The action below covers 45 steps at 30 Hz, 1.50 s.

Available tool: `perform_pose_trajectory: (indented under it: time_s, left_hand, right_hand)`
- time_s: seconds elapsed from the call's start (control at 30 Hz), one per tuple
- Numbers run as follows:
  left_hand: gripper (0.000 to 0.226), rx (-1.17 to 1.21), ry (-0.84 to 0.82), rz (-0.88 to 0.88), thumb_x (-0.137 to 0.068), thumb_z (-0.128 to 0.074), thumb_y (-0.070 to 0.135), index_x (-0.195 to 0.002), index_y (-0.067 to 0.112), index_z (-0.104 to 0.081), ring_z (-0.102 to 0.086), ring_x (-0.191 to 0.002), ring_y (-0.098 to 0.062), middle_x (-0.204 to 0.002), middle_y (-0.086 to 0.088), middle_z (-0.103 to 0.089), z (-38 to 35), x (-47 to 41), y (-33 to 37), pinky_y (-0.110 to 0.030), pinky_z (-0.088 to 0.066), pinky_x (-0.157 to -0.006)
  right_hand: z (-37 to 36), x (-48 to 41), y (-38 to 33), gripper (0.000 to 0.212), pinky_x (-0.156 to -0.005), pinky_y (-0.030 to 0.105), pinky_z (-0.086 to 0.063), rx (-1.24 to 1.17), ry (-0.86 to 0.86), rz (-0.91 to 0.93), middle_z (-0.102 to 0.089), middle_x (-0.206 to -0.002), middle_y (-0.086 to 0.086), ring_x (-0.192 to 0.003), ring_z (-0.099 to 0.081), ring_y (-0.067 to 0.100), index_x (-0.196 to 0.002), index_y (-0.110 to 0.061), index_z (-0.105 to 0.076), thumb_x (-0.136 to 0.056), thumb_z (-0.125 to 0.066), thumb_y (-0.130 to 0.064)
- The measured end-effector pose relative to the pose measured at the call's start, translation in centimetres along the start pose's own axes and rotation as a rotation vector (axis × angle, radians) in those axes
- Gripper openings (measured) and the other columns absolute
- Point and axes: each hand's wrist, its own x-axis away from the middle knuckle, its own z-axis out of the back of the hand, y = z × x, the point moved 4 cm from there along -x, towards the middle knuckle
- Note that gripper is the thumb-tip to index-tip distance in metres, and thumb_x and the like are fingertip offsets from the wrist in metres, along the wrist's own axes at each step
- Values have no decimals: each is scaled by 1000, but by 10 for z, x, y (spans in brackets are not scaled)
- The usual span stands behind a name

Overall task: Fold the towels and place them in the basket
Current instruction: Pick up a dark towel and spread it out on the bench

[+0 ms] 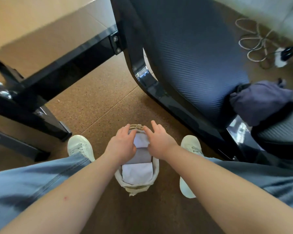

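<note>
A person's left hand (123, 142) and right hand (159, 141), fingers nearly straight and gripping nothing, rested either side of the far white towel (141, 141) in the floor basket (155, 168), where gentle, even downward pressure looked the way to seat it beside the grey towel (140, 156) without spoiling the folds.

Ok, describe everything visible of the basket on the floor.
The basket is oval, with a cream cloth liner and a woven rim at its far end. It stands on the brown floor between the person's shoes. Inside lie folded towels: near white towel, grey towel, far white towel. The left hand and right hand rest on its far half.
</note>
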Motion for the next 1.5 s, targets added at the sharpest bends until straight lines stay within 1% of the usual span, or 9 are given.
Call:
perform_pose_trajectory:
  time_s: [0.2, 0.4, 0.53, 0.73, 0.93, 1.1, 1.2, 1.33, 1.5]
  left_hand:
    - [67, -33, 119, -52, -98, -55, 31, -158, 27, -27, -23, -152, -25, -166, -5, -22, 52, 27, 41, -45, -38, -116]
    - [65, -21, 268, -199, -92, -61, 29, -152, 26, -37, -46, -135, -25, -152, 0, -42, 97, 39, 96, -42, -48, -105]
    - [62, 10, 313, -275, -93, -59, 27, -152, 26, -40, -50, -130, -21, -148, 3, -46, 122, 41, 131, -43, -51, -102]
    - [57, 16, 323, -374, -96, -55, 28, -151, 27, -42, -50, -132, -21, -149, 5, -47, 139, 37, 186, -39, -51, -102]
    - [59, 48, 297, -440, -97, -58, 31, -152, 31, -40, -52, -130, -18, -149, 5, -47, 145, 23, 233, -39, -55, -100]
    - [59, 108, 244, -441, -98, -59, 31, -153, 32, -39, -52, -129, -18, -149, 5, -46, 150, 7, 261, -35, -55, -100]
    - [59, 182, 213, -399, -98, -60, 29, -153, 31, -39, -51, -132, -18, -150, 3, -46, 152, -4, 268, -36, -52, -104]
    - [59, 257, 173, -362, -97, -62, 27, -153, 30, -40, -53, -130, -17, -148, 2, -49, 148, -17, 271, -35, -51, -105]
    - [58, 355, 143, -288, -97, -62, 24, -151, 28, -43, -54, -129, -17, -145, 1, -54, 142, -31, 269, -40, -50, -107]
  right_hand:
    - [46, 52, 2, 79, -117, 50, -35, 8, 147, 10, 6, -172, -1, -158, -2, 29, -163, -36, -9, -102, -58, -26]
    - [100, 108, 25, 75, -116, 51, -39, -7, 346, 35, -14, -170, 7, -151, -25, 34, -162, -30, -17, -99, -56, -30]
    - [131, 139, 54, 69, -116, 51, -39, -3, 425, -24, -23, -167, 6, -149, -27, 32, -161, -31, -22, -99, -52, -30]
    - [158, 171, 96, 69, -112, 50, -44, 55, 427, -160, -34, -160, 10, -145, -34, 33, -160, -29, -23, -99, -54, -34]
    - [191, 185, 122, 57, -110, 48, -44, 166, 395, -291, -14, -167, 17, -146, -33, 38, -152, -23, -38, -99, -55, -35]
    - [222, 179, 152, 45, -102, 49, -40, 221, 425, -427, -41, -141, 16, -133, -33, 35, -134, -19, -50, -94, -54, -38]
    - [218, 163, 174, 50, -105, 54, -41, 79, 376, -529, -33, -144, 18, -136, -28, 38, -133, -20, -44, -90, -59, -40]
    - [209, 147, 197, 84, -108, 56, -42, -62, 253, -629, -14, -156, 19, -146, -13, 50, -147, -24, -29, -82, -76, -48]
    - [208, 141, 212, 89, -105, 52, -43, 42, 273, -658, -31, -148, 18, -136, -32, 43, -147, -24, -33, -74, -83, -30]
